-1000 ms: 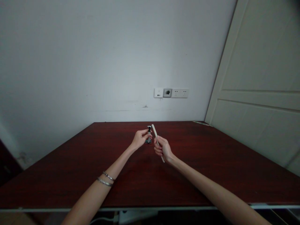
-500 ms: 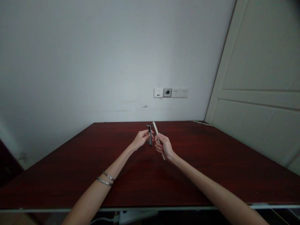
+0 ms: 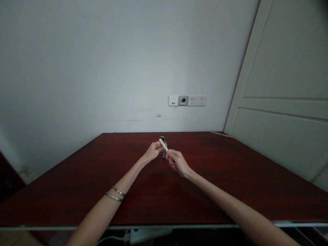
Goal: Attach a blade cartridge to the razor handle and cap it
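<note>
The table [image 3: 210, 191] is gleaming softly, showing wood grain under a smooth gloss! Bracelets [image 3: 114, 197] are glinting like metal, the stick [image 3: 163, 145] is looking smooth and matt, sockets [image 3: 196, 101] are showing smooth plastic, the wall [image 3: 102, 61] is looking matt.

We are reaching left arm [image 3: 96, 215] and right arm [image 3: 230, 206] forward, both slanting inward. Left hand [image 3: 153, 152] is pinching, palm facing inward. Right hand [image 3: 178, 162] is gripping, fingers curling underneath, thumb pointing forward. We are holding hands close together, right sitting slightly nearer us.
</note>
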### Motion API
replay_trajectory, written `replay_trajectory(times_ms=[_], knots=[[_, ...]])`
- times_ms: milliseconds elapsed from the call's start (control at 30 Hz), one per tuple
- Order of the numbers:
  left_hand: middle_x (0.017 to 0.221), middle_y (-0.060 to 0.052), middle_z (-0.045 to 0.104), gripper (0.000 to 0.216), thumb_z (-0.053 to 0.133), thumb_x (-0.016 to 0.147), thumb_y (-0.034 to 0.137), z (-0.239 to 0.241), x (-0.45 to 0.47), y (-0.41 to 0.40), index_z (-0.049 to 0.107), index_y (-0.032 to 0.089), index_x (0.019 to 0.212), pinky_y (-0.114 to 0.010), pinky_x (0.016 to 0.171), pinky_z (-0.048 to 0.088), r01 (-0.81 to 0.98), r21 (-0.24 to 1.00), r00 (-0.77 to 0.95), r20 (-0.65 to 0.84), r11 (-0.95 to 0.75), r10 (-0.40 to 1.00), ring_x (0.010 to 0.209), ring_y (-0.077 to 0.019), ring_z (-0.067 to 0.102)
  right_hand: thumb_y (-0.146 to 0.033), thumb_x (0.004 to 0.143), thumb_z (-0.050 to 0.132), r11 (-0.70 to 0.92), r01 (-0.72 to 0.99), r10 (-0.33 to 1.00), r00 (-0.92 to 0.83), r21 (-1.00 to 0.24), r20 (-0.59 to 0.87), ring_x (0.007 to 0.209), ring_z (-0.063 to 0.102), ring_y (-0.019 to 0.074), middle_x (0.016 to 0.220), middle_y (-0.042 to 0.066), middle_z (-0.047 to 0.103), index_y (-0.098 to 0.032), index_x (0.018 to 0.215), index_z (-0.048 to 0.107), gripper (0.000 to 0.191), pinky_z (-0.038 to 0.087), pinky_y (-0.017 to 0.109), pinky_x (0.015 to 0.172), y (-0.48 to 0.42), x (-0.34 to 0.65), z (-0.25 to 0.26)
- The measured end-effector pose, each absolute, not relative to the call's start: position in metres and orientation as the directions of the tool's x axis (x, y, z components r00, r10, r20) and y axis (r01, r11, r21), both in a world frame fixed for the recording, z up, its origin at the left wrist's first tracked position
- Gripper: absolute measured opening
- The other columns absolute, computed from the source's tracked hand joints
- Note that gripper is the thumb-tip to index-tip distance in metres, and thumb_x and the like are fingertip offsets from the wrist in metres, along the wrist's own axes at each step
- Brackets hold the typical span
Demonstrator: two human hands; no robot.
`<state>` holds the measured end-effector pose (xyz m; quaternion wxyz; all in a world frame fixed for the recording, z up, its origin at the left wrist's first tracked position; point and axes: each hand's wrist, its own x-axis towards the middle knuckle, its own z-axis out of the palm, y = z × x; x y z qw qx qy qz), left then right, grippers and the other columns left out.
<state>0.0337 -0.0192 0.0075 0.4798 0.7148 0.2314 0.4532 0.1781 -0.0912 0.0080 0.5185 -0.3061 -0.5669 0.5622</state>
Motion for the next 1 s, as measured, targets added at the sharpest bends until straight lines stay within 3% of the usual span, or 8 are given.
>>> replay_trajectory(times_ms=[200, 367, 567, 1000], knots=[[0.071, -0.003, 0.061, 0.025, 0.064, 0.072, 0.033, 0.006, 0.034, -0.016, 0.055, 0.012, 0.083, -0.026, 0.061, 0.047, -0.09, 0.896, 0.481, 0.422, -0.435, 0.769, 0.065, -0.0147, 0.059, -0.054, 0.075, 0.052, 0.233, -0.301, 0.943, -0.162, -0.925, 0.291, 0.029, 0.015, 0.0024, 0.037, -0.012, 0.025, -0.018, 0.067, 0.046, 0.037, 0.01, 0.016, 0.028, -0.088, 0.178, 0.003], [0.071, -0.005, 0.063, 0.025, 0.066, 0.069, 0.031, 0.007, 0.034, -0.017, 0.057, 0.011, 0.079, -0.025, 0.056, 0.046, -0.039, 0.904, 0.43, 0.4, -0.426, 0.81, 0.062, -0.0146, 0.06, -0.053, 0.078, 0.049, 0.235, -0.21, 0.93, -0.234, -0.949, 0.282, 0.03, 0.02, 0.0029, 0.038, -0.011, 0.029, -0.018, 0.068, 0.048, 0.037, 0.015, 0.016, 0.029, -0.086, 0.177, -0.004], [0.075, -0.006, 0.066, 0.023, 0.067, 0.065, 0.023, 0.006, 0.036, -0.014, 0.061, 0.01, 0.083, -0.027, 0.061, 0.049, 0.025, 0.876, 0.363, 0.442, -0.482, 0.82, 0.067, -0.0162, 0.062, -0.053, 0.077, 0.049, 0.295, -0.253, 0.938, -0.109, -0.921, 0.33, 0.029, 0.019, 0.0029, 0.039, -0.011, 0.029, -0.018, 0.069, 0.048, 0.036, 0.013, 0.016, 0.028, -0.08, 0.176, -0.002], [0.073, -0.005, 0.066, 0.02, 0.068, 0.064, 0.02, 0.008, 0.036, -0.015, 0.061, 0.01, 0.079, -0.028, 0.064, 0.049, 0.038, 0.865, 0.338, 0.461, -0.501, 0.821, 0.065, -0.0159, 0.062, -0.054, 0.077, 0.05, 0.246, -0.25, 0.943, -0.162, -0.936, 0.291, 0.03, 0.018, 0.0024, 0.039, -0.012, 0.027, -0.018, 0.068, 0.045, 0.037, 0.012, 0.016, 0.029, -0.079, 0.178, -0.003]])
